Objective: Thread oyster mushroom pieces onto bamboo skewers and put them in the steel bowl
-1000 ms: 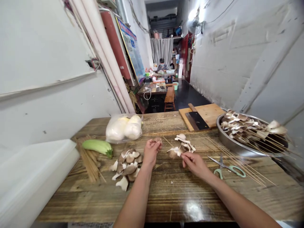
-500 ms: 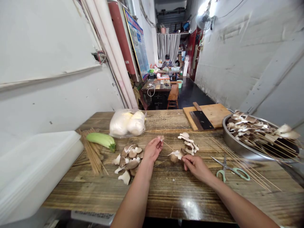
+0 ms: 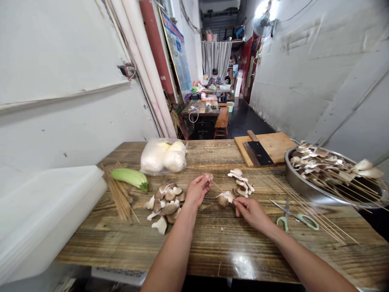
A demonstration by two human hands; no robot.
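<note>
My left hand [image 3: 197,190] pinches a small mushroom piece [image 3: 208,176] above the wooden table [image 3: 212,243]. A thin bamboo skewer [image 3: 216,186] slants from that piece toward my right hand [image 3: 249,209], whose fingers are closed on its lower end, beside mushroom pieces threaded on it [image 3: 226,197]. A pile of loose oyster mushroom pieces [image 3: 164,205] lies just left of my left hand. A smaller heap of mushrooms [image 3: 241,181] sits beyond my right hand.
A steel basin [image 3: 304,186] with several mushroom skewers stands at the right, loose skewers [image 3: 306,202] and green-handled scissors [image 3: 296,219] before it. A cutting board with cleaver [image 3: 258,153], bagged white items [image 3: 164,157], a green vegetable [image 3: 129,177], more sticks and a white tub [image 3: 39,219] surround. A person sits far behind.
Both hands stay close together at the skewer; my left hand has lifted the mushroom piece slightly up and right. The view has shifted a little.
</note>
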